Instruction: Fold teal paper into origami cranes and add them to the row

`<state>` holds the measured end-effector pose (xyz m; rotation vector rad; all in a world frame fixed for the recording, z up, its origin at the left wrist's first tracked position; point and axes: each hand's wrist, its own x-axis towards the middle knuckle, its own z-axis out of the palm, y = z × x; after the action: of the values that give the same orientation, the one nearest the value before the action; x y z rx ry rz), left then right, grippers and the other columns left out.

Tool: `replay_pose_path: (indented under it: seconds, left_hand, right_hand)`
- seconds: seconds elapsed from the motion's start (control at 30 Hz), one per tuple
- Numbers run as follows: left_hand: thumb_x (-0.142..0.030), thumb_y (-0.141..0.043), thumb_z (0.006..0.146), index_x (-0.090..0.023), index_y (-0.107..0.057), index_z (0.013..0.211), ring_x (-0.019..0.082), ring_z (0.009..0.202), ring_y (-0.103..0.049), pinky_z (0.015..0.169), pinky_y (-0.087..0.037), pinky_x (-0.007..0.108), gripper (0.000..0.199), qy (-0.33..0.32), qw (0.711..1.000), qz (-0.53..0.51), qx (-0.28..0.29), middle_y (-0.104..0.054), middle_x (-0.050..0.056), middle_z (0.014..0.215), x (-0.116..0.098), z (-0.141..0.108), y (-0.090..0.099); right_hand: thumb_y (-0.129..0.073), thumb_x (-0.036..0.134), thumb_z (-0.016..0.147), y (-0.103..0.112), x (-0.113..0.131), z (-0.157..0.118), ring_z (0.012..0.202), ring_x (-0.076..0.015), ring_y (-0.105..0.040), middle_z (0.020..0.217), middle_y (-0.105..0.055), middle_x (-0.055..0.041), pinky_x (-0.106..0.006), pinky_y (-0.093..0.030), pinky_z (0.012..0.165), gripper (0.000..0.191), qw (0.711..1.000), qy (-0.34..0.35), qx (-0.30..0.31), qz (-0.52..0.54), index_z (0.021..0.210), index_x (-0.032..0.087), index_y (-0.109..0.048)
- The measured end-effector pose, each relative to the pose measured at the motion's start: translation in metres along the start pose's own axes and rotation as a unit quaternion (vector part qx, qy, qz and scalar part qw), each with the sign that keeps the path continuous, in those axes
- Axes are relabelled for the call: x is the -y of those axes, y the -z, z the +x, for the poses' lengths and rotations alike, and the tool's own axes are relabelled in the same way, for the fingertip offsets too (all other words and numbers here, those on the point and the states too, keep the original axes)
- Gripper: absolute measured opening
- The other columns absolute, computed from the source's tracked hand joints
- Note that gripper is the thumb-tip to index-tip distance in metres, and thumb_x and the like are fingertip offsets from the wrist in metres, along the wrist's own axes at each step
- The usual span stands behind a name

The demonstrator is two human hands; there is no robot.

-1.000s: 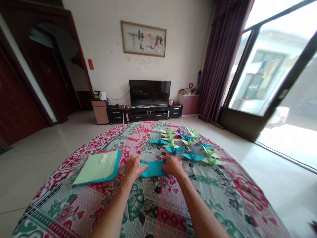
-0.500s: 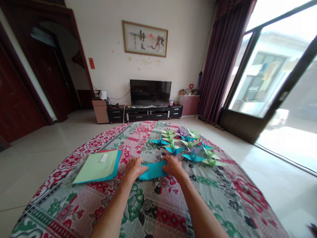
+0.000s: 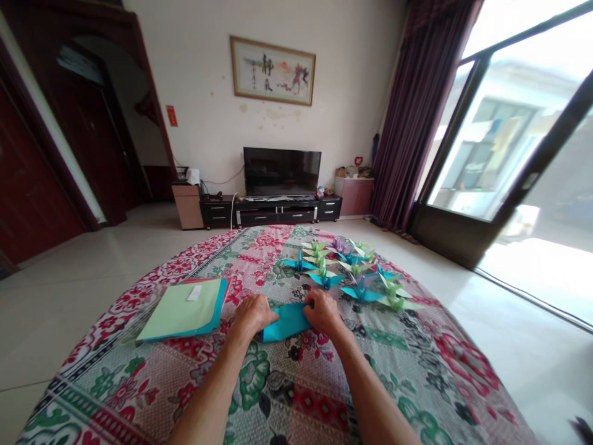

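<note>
A folded sheet of blue paper (image 3: 288, 322) lies between my hands, low over the patterned tablecloth (image 3: 319, 395). My left hand (image 3: 254, 314) is closed on its left end, with the thumb on top. At the right end, my right hand (image 3: 323, 311) grips the paper between thumb and curled fingers. Left of my hands lies a stack of paper sheets (image 3: 183, 309), pale green on top with blue and red edges below. A small white slip (image 3: 194, 293) rests on the stack. Beyond my right hand stand several folded paper cranes (image 3: 361, 289) in blue, green and purple.
The round table's edge curves around at the far side and to the right. Past it, a television (image 3: 282, 173) stands on a low black cabinet (image 3: 296, 213). A dark curtain (image 3: 407, 123) and a glass door (image 3: 491, 142) are on the right.
The blue paper's near edge has tipped slightly towards me, and its visible face looks taller. Both hands keep hold of its ends, the right fingers a little more curled.
</note>
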<state>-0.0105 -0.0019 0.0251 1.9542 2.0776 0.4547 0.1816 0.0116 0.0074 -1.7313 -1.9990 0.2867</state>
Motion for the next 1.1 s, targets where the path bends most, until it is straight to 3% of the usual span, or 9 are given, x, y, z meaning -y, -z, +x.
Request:
replay_pose_path:
  seconds: [0.1,0.2,0.3,0.4,0.5,0.6,0.9,1.1]
  left_hand:
    - [-0.035,-0.066,0.056,-0.020,-0.066,0.067,0.022,0.072,-0.061,0.057,-0.037,0.026,0.018,0.000,0.999,-0.045,-0.015,-0.068,0.006,0.071,0.006,0.007,-0.006]
    - [-0.033,-0.067,0.055,-0.018,-0.064,0.066,0.016,0.060,-0.057,0.053,-0.036,0.022,0.019,0.009,0.982,-0.187,-0.024,-0.063,0.000,0.059,0.012,0.016,-0.013]
    - [-0.033,-0.069,0.055,-0.016,-0.065,0.078,0.012,0.052,-0.054,0.051,-0.037,0.021,0.029,0.030,0.920,-0.390,-0.035,-0.061,-0.002,0.057,0.015,0.020,-0.018]
    - [-0.038,-0.073,0.052,-0.013,-0.066,0.081,0.012,0.048,-0.053,0.049,-0.038,0.022,0.039,0.045,0.842,-0.538,-0.002,-0.060,-0.001,0.053,0.014,0.019,-0.019]
    - [-0.040,-0.077,0.048,-0.012,-0.067,0.081,0.011,0.048,-0.053,0.049,-0.039,0.022,0.044,0.045,0.785,-0.618,0.008,-0.060,-0.001,0.054,0.011,0.017,-0.018]
    - [-0.038,-0.078,0.046,-0.013,-0.066,0.082,0.010,0.051,-0.054,0.051,-0.040,0.021,0.045,0.031,0.754,-0.656,0.001,-0.062,-0.001,0.058,0.010,0.016,-0.017]
    - [-0.030,-0.078,0.050,-0.014,-0.065,0.085,0.006,0.050,-0.049,0.053,-0.040,0.019,0.041,-0.003,0.725,-0.689,0.007,-0.059,-0.004,0.059,0.006,0.012,-0.011]
    - [-0.030,-0.078,0.050,-0.014,-0.066,0.080,0.006,0.049,-0.047,0.052,-0.038,0.019,0.037,0.000,0.734,-0.679,-0.017,-0.057,-0.005,0.056,0.007,0.013,-0.011]
  right_hand:
    - [-0.047,0.018,0.066,-0.002,-0.008,-0.002,0.067,-0.0144,-0.054,0.069,-0.062,-0.0001,-0.023,-0.036,0.063,0.021,0.993,0.018,-0.034,0.109,0.078,0.019,-0.064]
    - [-0.048,0.023,0.068,-0.006,-0.014,-0.001,0.059,-0.0132,-0.050,0.063,-0.058,0.0014,-0.022,-0.036,0.055,0.018,0.966,0.011,-0.080,0.247,0.078,0.017,-0.062]
    - [-0.052,0.032,0.070,-0.011,-0.015,0.002,0.055,-0.0113,-0.047,0.064,-0.056,0.0022,-0.021,-0.035,0.050,0.019,0.901,0.012,-0.106,0.421,0.081,0.017,-0.058]
    - [-0.059,0.038,0.069,-0.011,-0.011,0.003,0.059,-0.0115,-0.050,0.070,-0.059,0.0011,-0.022,-0.039,0.053,0.025,0.835,0.002,-0.113,0.539,0.084,0.018,-0.057]
    - [-0.065,0.039,0.065,-0.010,-0.008,0.001,0.066,-0.0136,-0.054,0.078,-0.064,-0.0012,-0.024,-0.044,0.060,0.031,0.801,-0.020,-0.105,0.589,0.087,0.018,-0.060]
    - [-0.068,0.037,0.063,-0.012,-0.009,0.000,0.069,-0.0145,-0.057,0.082,-0.066,-0.0015,-0.026,-0.046,0.065,0.034,0.777,-0.038,-0.097,0.621,0.091,0.018,-0.061]
    - [-0.070,0.036,0.062,-0.020,-0.015,0.004,0.073,-0.0154,-0.058,0.088,-0.066,-0.0025,-0.028,-0.047,0.067,0.043,0.761,-0.045,-0.092,0.640,0.100,0.019,-0.060]
    - [-0.070,0.033,0.061,-0.018,-0.012,0.004,0.076,-0.0156,-0.058,0.091,-0.065,-0.0022,-0.027,-0.046,0.067,0.044,0.752,-0.042,-0.093,0.651,0.103,0.020,-0.060]
